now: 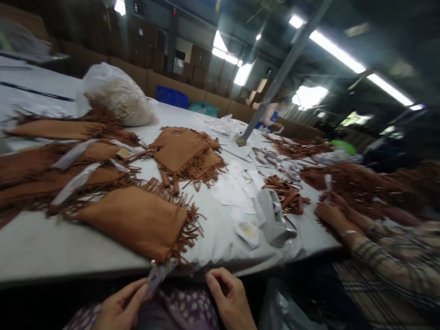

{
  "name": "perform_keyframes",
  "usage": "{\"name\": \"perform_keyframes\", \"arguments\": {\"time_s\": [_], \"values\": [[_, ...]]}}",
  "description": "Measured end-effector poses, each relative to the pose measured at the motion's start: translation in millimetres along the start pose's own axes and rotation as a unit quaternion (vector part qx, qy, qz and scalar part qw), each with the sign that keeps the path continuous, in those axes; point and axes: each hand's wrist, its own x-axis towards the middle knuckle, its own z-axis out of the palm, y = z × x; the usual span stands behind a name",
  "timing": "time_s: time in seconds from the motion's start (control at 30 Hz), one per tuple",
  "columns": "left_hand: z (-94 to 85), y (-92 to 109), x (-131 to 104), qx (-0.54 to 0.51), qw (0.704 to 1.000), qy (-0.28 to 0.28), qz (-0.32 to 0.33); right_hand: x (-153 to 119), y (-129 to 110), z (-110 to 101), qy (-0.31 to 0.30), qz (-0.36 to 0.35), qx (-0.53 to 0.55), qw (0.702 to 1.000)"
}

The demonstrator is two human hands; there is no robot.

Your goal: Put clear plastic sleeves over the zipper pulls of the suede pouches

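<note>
We look down at our two hands below the near edge of a long white counter (pixel 41 247). Our left hand (pixel 120 307) pinches a small clear strip (pixel 160 274) between thumb and fingers; the strip's long axis slants up and to the right, its tip reaching toward the counter's near edge. Our right hand (pixel 230 298) sits just beside it, fingers curled in loosely and holding nothing that we can make out.

Just above the strip, close to the near edge, lies a brown fringed pouch (pixel 137 220), nearer our left hand. More fringed pouches (pixel 185 151) lie toward the middle and left edge. A grey tool (pixel 273 217) rests right of the near pouch. A bulging plastic bag (pixel 115 94) sits at the far left. At the right edge, another person's hand (pixel 330 213) works among loose fringe.
</note>
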Motion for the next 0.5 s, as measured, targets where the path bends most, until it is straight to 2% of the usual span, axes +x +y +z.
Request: {"name": "perform_keyframes", "arguments": {"time_s": [0.13,0.23,0.37,0.5], "values": [[-3.8,4.9,-1.8,0.036,0.997,0.002,0.074,-0.2,-28.5,48.6,-0.13,-0.038,0.06,0.989],[-3.1,9.5,-3.6,0.056,0.991,0.025,0.119,6.3,-34.4,75.6,-0.182,-0.043,0.09,0.978],[-2.6,6.8,-6.7,0.068,0.985,0.033,0.156,15.5,-34.8,99.3,-0.18,-0.035,0.08,0.98],[-3.8,0.8,-6.6,0.08,0.98,0.037,0.177,21.0,-33.0,109.6,-0.153,-0.018,0.045,0.987]]}}
